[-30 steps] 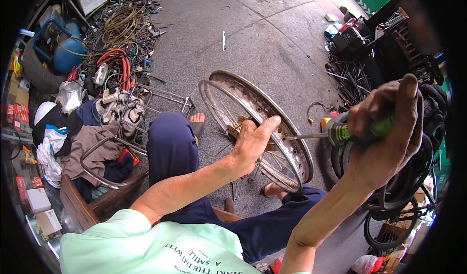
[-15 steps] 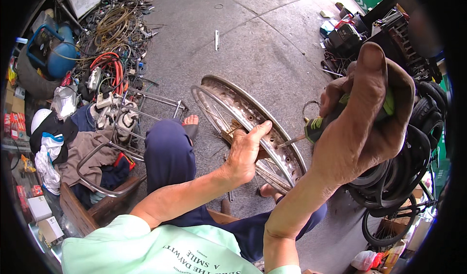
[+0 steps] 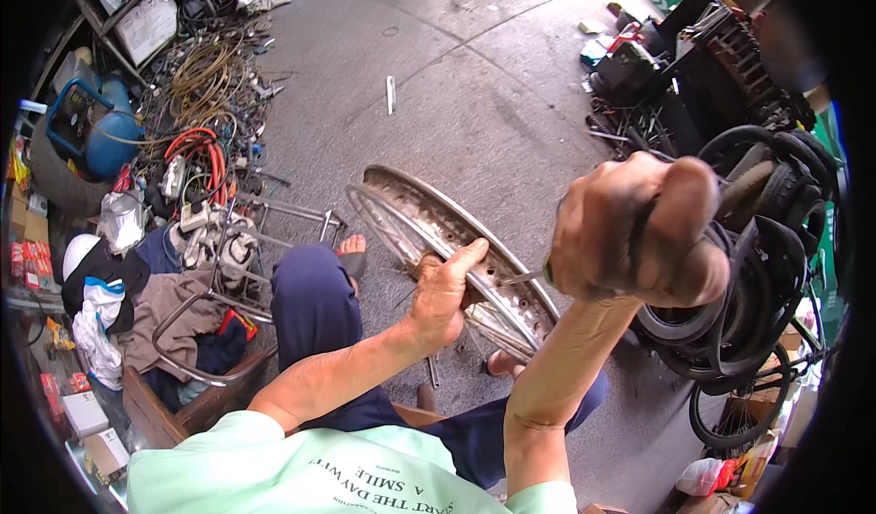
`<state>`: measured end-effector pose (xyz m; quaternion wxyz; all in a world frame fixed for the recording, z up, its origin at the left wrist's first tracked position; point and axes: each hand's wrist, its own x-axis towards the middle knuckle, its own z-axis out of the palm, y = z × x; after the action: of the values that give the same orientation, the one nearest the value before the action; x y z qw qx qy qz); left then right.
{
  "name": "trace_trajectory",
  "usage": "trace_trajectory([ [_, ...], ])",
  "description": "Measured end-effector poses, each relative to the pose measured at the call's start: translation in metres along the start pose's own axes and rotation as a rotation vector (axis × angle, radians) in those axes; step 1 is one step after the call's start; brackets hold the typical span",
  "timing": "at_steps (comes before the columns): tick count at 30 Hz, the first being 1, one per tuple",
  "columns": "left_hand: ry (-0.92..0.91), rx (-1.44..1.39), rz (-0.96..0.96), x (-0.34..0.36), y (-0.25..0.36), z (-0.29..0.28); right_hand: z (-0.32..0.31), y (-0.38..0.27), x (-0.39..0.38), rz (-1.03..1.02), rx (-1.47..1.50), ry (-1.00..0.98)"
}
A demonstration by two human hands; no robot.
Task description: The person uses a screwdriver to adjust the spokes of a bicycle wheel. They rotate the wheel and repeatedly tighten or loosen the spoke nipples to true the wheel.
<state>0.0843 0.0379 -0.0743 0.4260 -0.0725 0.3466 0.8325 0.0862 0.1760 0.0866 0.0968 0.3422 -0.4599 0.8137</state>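
A bare, worn metal bicycle wheel rim with a row of holes along its channel stands tilted between my knees. My left hand is closed on its near edge, the thumb lying over the metal and the fingers hidden behind. My right hand is a fist around the handle of a screwdriver. The handle is almost wholly covered by my fingers. Its thin shank points left to the inside of the rim, where the tip meets the channel near a hole. Thin spokes show below the rim.
Tyres are heaped at the right, beside a bicycle wheel. Tangled cables and a blue tank lie at the left. A metal tube frame stands by my left knee. A small flat strip lies on the concrete floor.
My right hand has turned over at the wrist and come lower, so its knuckles now face me and hide the green and black handle. My left hand keeps its grip on the rim.
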Motion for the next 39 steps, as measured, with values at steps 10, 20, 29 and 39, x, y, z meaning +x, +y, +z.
trace_trajectory([
  [10,0.068,-0.051,0.036,0.001,0.005,0.004,0.066,0.021,0.008,-0.225,-1.065,0.984],
  [20,0.021,-0.073,0.019,0.0,-0.002,0.005,-0.012,-0.016,0.002,0.13,0.096,-0.115],
  [29,0.053,0.267,-0.051,-0.008,0.014,0.006,0.054,0.038,0.015,-0.318,-1.254,0.952],
  [39,-0.003,0.251,-0.064,-0.015,0.022,0.015,0.017,0.007,0.016,0.142,-0.164,0.142],
])
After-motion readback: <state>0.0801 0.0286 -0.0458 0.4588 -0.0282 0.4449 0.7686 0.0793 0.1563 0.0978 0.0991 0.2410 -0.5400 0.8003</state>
